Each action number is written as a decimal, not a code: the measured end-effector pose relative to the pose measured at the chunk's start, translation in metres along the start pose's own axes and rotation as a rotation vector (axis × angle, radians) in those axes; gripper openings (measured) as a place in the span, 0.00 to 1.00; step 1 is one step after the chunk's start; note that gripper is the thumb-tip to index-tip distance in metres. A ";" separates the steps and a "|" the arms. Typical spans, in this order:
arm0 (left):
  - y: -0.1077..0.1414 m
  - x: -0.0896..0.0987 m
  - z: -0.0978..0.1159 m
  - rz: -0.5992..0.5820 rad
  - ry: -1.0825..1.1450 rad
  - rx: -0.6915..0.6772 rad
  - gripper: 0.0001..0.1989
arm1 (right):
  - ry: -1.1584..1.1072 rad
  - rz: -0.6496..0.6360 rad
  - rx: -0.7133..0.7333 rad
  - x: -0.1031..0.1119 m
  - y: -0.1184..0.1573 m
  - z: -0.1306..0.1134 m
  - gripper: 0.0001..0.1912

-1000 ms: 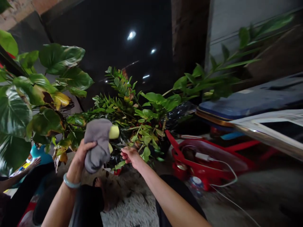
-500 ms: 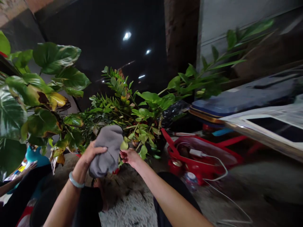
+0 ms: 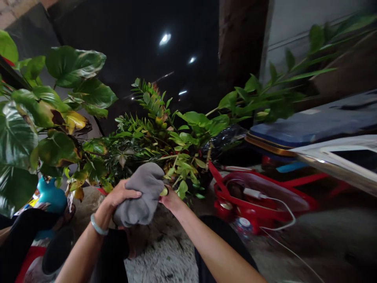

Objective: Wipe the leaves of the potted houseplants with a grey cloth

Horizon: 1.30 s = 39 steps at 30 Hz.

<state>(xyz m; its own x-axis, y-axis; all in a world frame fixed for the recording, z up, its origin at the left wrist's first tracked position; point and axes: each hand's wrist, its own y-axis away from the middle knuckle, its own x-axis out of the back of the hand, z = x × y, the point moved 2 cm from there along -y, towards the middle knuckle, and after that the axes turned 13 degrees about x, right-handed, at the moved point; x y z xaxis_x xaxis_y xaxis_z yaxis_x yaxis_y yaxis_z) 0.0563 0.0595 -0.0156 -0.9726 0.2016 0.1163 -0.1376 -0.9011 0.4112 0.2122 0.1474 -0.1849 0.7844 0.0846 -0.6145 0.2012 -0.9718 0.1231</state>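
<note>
- My left hand (image 3: pixel 119 194) grips the gray cloth (image 3: pixel 143 196), thumb across its near face.
- My right hand (image 3: pixel 171 199) is at the yellowish piece (image 3: pixel 164 192) by the cloth's edge; I can't tell whether its fingers are closed on it.
- The cloth is in front of the leafy plants (image 3: pixel 184 169), above the floor (image 3: pixel 161 263).
- It looks soft, light and floppy, not fragile; I'd hold it by the bunched middle.
- I can read no brand or label.

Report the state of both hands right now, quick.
Left hand: closed on the cloth.
Right hand: at the cloth's edge, fingers partly hidden; can't tell if open or holding anything.
</note>
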 end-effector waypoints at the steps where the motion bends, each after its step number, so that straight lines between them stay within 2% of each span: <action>1: 0.013 0.009 0.012 0.041 0.045 -0.050 0.23 | 0.005 0.030 -0.022 0.000 0.001 -0.001 0.08; 4: 0.027 0.032 0.046 0.256 0.267 -0.243 0.24 | 0.019 0.099 -0.051 -0.005 0.001 -0.006 0.07; 5: 0.022 0.036 0.050 0.320 0.328 -0.279 0.24 | 0.020 0.113 -0.050 -0.008 0.001 -0.007 0.07; 7: 0.003 0.033 0.043 0.389 0.363 -0.255 0.24 | 0.029 0.141 -0.050 -0.012 0.002 -0.008 0.05; 9: -0.017 0.021 0.019 0.381 0.281 -0.143 0.24 | 0.050 0.169 -0.062 -0.015 0.003 -0.006 0.04; 11: -0.021 0.008 -0.006 0.290 0.119 -0.096 0.24 | 0.073 0.190 -0.080 -0.014 0.005 -0.003 0.03; 13: -0.005 0.004 -0.021 0.183 0.030 -0.081 0.24 | 0.087 0.192 -0.090 -0.011 0.007 -0.002 0.02; 14: 0.009 0.007 -0.020 0.156 0.026 -0.086 0.24 | 0.089 0.186 -0.090 -0.010 0.008 -0.003 0.02; 16: 0.038 0.022 -0.006 0.200 0.089 -0.135 0.22 | 0.090 0.173 -0.088 -0.008 0.010 -0.005 0.04; 18: 0.057 0.044 0.017 0.349 0.212 -0.239 0.23 | 0.088 0.164 -0.086 -0.009 0.010 -0.007 0.05; 20: 0.058 0.062 0.033 0.514 0.339 -0.350 0.25 | 0.085 0.157 -0.087 -0.011 0.009 -0.007 0.05; 21: 0.053 0.066 0.034 0.572 0.381 -0.372 0.26 | 0.083 0.153 -0.088 -0.013 0.009 -0.007 0.05; 23: 0.036 0.063 0.020 0.616 0.390 -0.305 0.27 | 0.080 0.143 -0.093 -0.016 0.008 -0.006 0.04; 25: 0.025 0.049 -0.011 0.567 0.324 -0.136 0.25 | 0.075 0.133 -0.097 -0.017 0.009 -0.005 0.05; 26: 0.026 0.041 -0.029 0.514 0.302 -0.102 0.25 | 0.071 0.128 -0.096 -0.016 0.010 -0.005 0.05; 28: 0.038 0.028 -0.057 0.369 0.279 -0.028 0.25 | 0.066 0.116 -0.092 -0.014 0.012 -0.006 0.04; 30: 0.059 0.028 -0.066 0.321 0.294 -0.027 0.23 | 0.069 0.102 -0.090 -0.012 0.013 -0.006 0.04; 31: 0.069 0.035 -0.062 0.338 0.314 -0.053 0.23 | 0.077 0.098 -0.088 -0.012 0.013 -0.006 0.04; 33: 0.082 0.056 -0.039 0.445 0.383 -0.170 0.24 | 0.102 0.102 -0.081 -0.013 0.013 -0.005 0.05; 36: 0.075 0.092 -0.003 0.652 0.515 -0.345 0.24 | 0.116 0.116 -0.061 -0.017 0.011 -0.003 0.05; 38: 0.059 0.101 -0.002 0.745 0.573 -0.320 0.21 | 0.101 0.113 -0.041 -0.020 0.010 -0.003 0.05; 39: 0.050 0.099 -0.010 0.758 0.578 -0.260 0.20 | 0.092 0.110 -0.029 -0.021 0.010 -0.003 0.05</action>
<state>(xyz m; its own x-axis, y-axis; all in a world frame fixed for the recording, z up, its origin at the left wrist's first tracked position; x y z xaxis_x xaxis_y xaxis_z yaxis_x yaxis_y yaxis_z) -0.0491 0.0303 0.0077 -0.7527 -0.6202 -0.2209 0.5902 -0.7844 0.1908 0.1996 0.1367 -0.1683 0.8531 -0.0013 -0.5217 0.1265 -0.9697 0.2092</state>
